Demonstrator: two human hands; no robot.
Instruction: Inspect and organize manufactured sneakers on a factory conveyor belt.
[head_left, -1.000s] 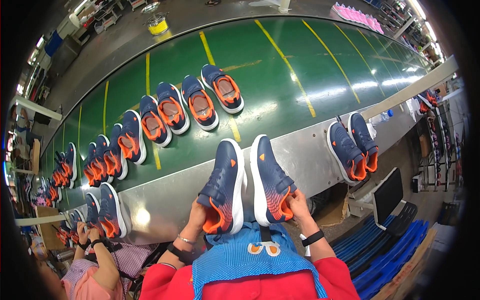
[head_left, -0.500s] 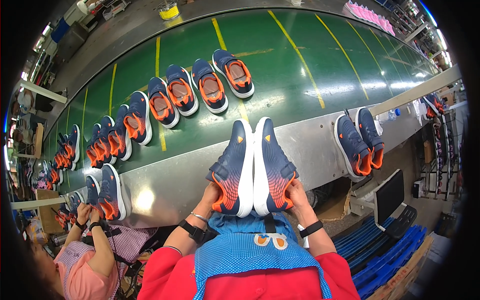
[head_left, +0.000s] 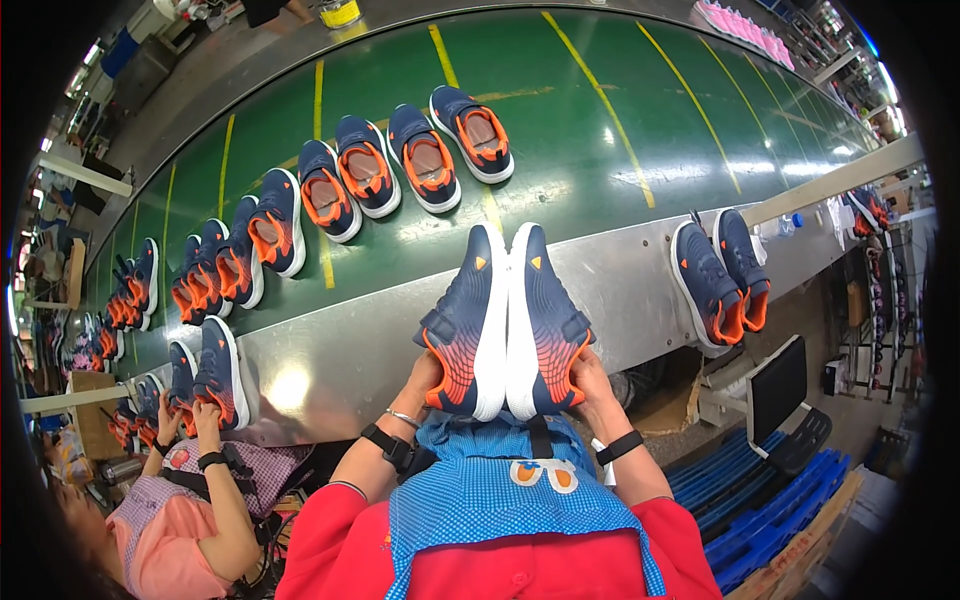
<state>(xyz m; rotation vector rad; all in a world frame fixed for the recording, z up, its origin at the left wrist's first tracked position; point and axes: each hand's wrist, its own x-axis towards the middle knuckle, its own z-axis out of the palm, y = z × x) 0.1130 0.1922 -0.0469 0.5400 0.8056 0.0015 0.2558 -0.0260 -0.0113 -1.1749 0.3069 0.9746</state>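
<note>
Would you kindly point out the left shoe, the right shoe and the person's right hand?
left shoe (head_left: 465, 320), head view, on its navy side panel.
right shoe (head_left: 548, 315), head view, on its navy side panel.
right hand (head_left: 592, 385), head view, on its back, under the heel.

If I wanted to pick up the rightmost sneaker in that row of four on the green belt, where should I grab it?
Grip the rightmost sneaker by its heel collar, coming from above. It lies sole-down with its orange-lined opening facing up, so fingers can hook inside. Its right side is free; the neighbouring sneaker crowds its left.
</note>
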